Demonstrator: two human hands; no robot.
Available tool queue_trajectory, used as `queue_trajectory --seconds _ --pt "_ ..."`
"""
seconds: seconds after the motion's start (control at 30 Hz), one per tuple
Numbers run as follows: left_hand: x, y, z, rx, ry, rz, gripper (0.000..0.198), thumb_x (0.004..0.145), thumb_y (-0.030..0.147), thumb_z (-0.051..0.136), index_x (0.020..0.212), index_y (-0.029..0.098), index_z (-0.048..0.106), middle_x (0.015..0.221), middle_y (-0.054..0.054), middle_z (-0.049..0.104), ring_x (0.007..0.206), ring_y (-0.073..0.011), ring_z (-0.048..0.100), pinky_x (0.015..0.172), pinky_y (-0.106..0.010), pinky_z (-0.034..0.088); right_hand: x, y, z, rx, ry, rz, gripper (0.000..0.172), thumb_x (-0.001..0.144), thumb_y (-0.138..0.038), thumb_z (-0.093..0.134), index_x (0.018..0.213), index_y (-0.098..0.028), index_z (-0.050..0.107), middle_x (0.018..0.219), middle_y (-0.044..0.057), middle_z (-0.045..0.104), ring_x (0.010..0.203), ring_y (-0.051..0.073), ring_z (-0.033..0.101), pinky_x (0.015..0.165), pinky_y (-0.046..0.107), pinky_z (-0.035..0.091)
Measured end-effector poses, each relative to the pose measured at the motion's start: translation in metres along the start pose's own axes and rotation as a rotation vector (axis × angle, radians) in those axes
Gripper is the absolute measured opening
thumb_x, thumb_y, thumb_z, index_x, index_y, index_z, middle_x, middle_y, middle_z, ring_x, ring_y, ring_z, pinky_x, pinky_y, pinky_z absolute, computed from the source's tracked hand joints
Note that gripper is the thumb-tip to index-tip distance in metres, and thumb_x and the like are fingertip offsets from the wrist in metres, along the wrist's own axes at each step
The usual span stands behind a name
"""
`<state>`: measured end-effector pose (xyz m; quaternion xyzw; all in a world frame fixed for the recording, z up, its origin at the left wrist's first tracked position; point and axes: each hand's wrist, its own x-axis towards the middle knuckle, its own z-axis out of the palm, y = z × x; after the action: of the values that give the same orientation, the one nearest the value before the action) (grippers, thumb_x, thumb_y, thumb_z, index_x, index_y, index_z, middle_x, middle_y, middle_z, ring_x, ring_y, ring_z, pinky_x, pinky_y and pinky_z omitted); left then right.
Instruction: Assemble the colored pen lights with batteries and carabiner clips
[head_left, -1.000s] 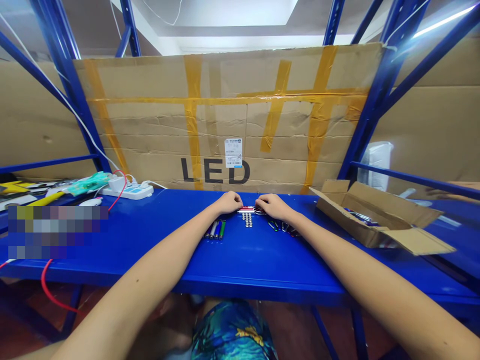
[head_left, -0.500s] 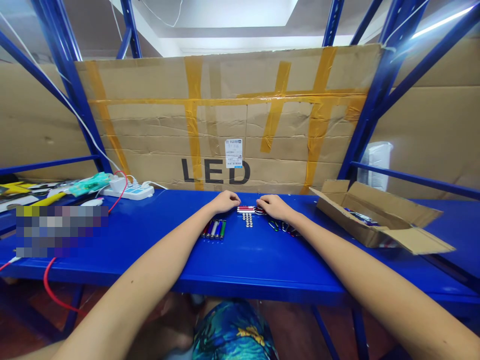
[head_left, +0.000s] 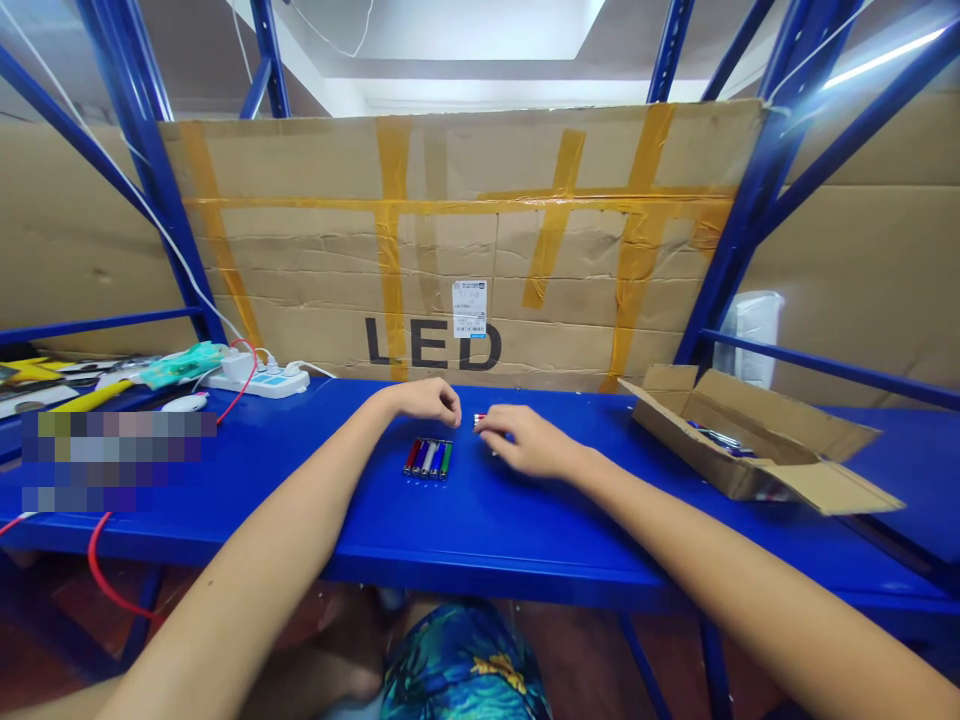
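My left hand (head_left: pixel 431 400) hovers above the blue table, fingers curled down and tips close together; whether something small is in them is hidden. Just below it lies a row of several small metal flashlights (head_left: pixel 428 458), red, silver, blue and green among them. My right hand (head_left: pixel 525 440) is bent over the middle of the table, thumb and fingers nearly meeting at the tips. I cannot make out what is between them. The end of a red and silver flashlight (head_left: pixel 478 421) shows past its fingertips. That hand covers most of the small round silver cells and the carabiner clips.
An open cardboard box (head_left: pixel 739 450) with metal pieces stands at the right. On the left are a white power strip (head_left: pixel 259 380), a red cable (head_left: pixel 96 560) and assorted tools. A large cardboard sheet (head_left: pixel 322 250) closes the back; blue rack posts (head_left: pixel 739 220) flank it.
My left hand has drawn back to the left, away from the red flashlight. My right hand has come left and nearer me, covering the round cells. The view has shifted slightly.
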<state>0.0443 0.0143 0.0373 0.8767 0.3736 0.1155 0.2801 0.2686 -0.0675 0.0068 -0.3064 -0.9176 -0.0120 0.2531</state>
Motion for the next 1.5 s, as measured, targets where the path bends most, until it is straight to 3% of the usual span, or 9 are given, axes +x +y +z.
queue_trajectory --seconds 0.13,0.27,0.5,0.63,0.77,0.97,1.1,1.27,1.5 --pt "-0.006 0.005 0.001 0.022 -0.100 -0.066 0.009 0.059 0.022 0.071 0.067 0.021 0.075 0.068 0.002 0.072 0.066 -0.0124 0.061 0.065 -0.020 0.043 0.007 -0.030 0.016 -0.053 -0.106 -0.148 0.027 0.093 -0.021 0.049 0.109 -0.016 0.070 0.101 0.012 0.070 0.090 0.021 0.063 0.084 0.033 0.046" --pt "-0.006 0.008 0.003 0.028 -0.107 -0.123 0.007 0.055 0.021 0.074 0.062 0.022 0.075 0.063 0.003 0.071 0.063 -0.0115 0.059 0.062 -0.019 0.041 0.010 -0.031 0.022 -0.094 -0.133 -0.169 0.028 0.094 -0.022 0.048 0.111 -0.015 0.069 0.102 0.012 0.070 0.089 0.020 0.063 0.083 0.033 0.046" --pt "-0.007 0.016 0.006 0.021 -0.090 -0.118 0.007 0.056 0.018 0.074 0.062 0.021 0.076 0.062 0.002 0.070 0.061 -0.0116 0.059 0.062 -0.019 0.042 0.007 -0.033 0.006 -0.004 -0.194 -0.187 0.023 0.094 -0.023 0.049 0.083 -0.017 0.068 0.085 0.007 0.066 0.076 0.016 0.059 0.073 0.029 0.043" --pt "-0.005 0.024 0.013 0.006 -0.148 -0.071 0.009 0.055 0.019 0.076 0.063 0.022 0.077 0.065 0.001 0.072 0.064 -0.0135 0.063 0.064 -0.021 0.045 -0.009 -0.040 -0.004 0.005 -0.263 -0.111 0.014 0.090 -0.030 0.058 0.084 -0.018 0.065 0.086 0.006 0.064 0.075 0.017 0.057 0.070 0.029 0.042" --pt "-0.004 0.034 0.019 -0.009 -0.208 0.014 0.011 0.057 0.025 0.078 0.068 0.023 0.077 0.071 0.000 0.074 0.070 -0.0153 0.065 0.068 -0.022 0.046 -0.030 -0.040 -0.018 0.018 -0.291 0.023 0.005 0.083 -0.016 0.058 0.086 -0.019 0.062 0.089 0.006 0.065 0.076 0.017 0.057 0.068 0.027 0.041" --pt "0.003 0.035 0.031 0.046 0.104 0.121 0.012 0.067 0.027 0.071 0.075 0.020 0.077 0.077 -0.002 0.074 0.073 -0.0168 0.064 0.068 -0.025 0.044 -0.026 0.014 -0.062 0.154 -0.096 0.346 0.008 0.074 -0.014 0.058 0.081 -0.018 0.060 0.075 0.002 0.064 0.067 0.014 0.055 0.061 0.025 0.042" --pt "0.008 0.035 0.041 0.163 0.144 0.158 0.010 0.067 0.024 0.070 0.074 0.020 0.076 0.080 -0.004 0.073 0.075 -0.0177 0.063 0.070 -0.026 0.044 -0.021 0.051 -0.061 0.280 0.116 0.410 0.019 0.077 -0.022 0.057 0.093 -0.015 0.064 0.080 0.004 0.066 0.072 0.016 0.058 0.065 0.027 0.046" --pt "0.009 0.042 0.050 0.193 0.111 0.222 0.011 0.071 0.023 0.066 0.076 0.020 0.076 0.085 -0.005 0.072 0.078 -0.0178 0.063 0.078 -0.027 0.046 -0.033 0.046 -0.041 0.241 0.055 0.424 0.018 0.075 -0.020 0.057 0.089 -0.015 0.067 0.077 0.004 0.067 0.069 0.016 0.058 0.066 0.028 0.046" --pt "0.009 0.042 0.056 0.231 0.073 0.250 0.011 0.075 0.024 0.066 0.077 0.021 0.076 0.080 -0.004 0.073 0.080 -0.0179 0.062 0.081 -0.028 0.045 -0.037 0.030 -0.044 0.226 0.051 0.396 0.017 0.077 -0.020 0.055 0.089 -0.016 0.066 0.076 0.003 0.066 0.069 0.015 0.057 0.063 0.027 0.045"
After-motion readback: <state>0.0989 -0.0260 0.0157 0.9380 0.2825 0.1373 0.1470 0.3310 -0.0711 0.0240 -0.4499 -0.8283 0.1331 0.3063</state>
